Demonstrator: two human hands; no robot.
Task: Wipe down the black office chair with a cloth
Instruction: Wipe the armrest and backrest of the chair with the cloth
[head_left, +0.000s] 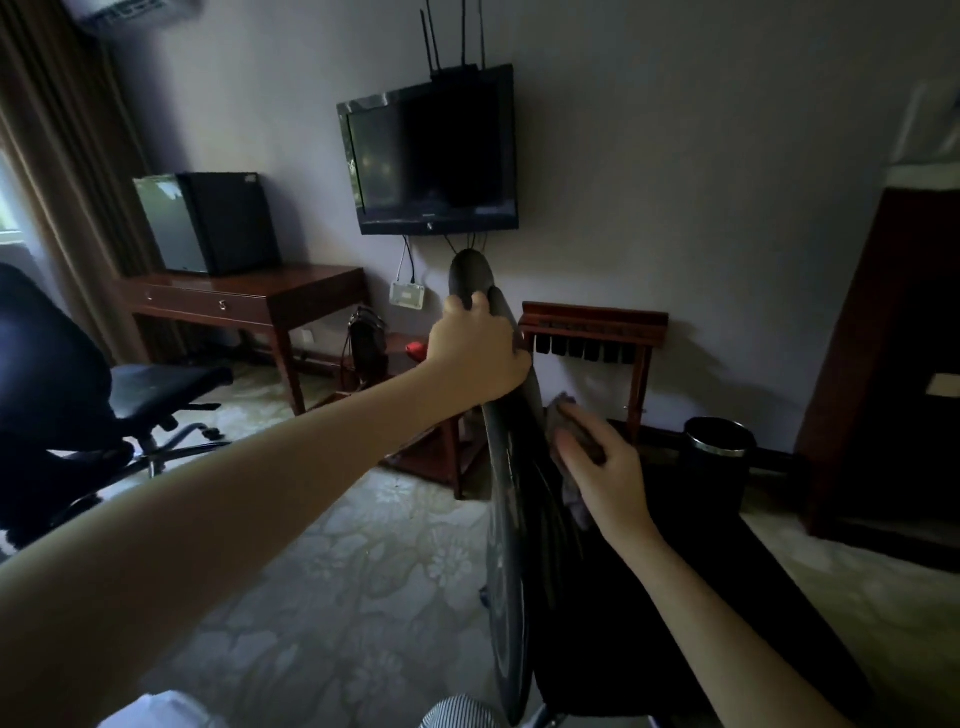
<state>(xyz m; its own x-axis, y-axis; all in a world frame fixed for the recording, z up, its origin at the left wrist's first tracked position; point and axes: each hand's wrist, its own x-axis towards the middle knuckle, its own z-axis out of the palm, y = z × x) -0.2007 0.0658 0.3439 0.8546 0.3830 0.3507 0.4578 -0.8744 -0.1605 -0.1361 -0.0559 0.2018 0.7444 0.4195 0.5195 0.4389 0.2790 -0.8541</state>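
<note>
The black office chair (511, 561) stands right in front of me, seen edge-on along its backrest, with the dark seat to the right. My left hand (480, 348) grips the upper rim of the backrest just under the headrest (470, 275). My right hand (605, 467) presses a grey-brown cloth (569, 421) flat against the front face of the backrest. Part of the cloth hangs below my palm.
A second black office chair (62, 395) stands at the left. A wooden desk (249, 301) with a small black fridge (208, 223) is behind it. A wall television (431, 156), a wooden luggage rack (592, 332), a black bin (719, 457) and a dark cabinet (893, 364) line the wall.
</note>
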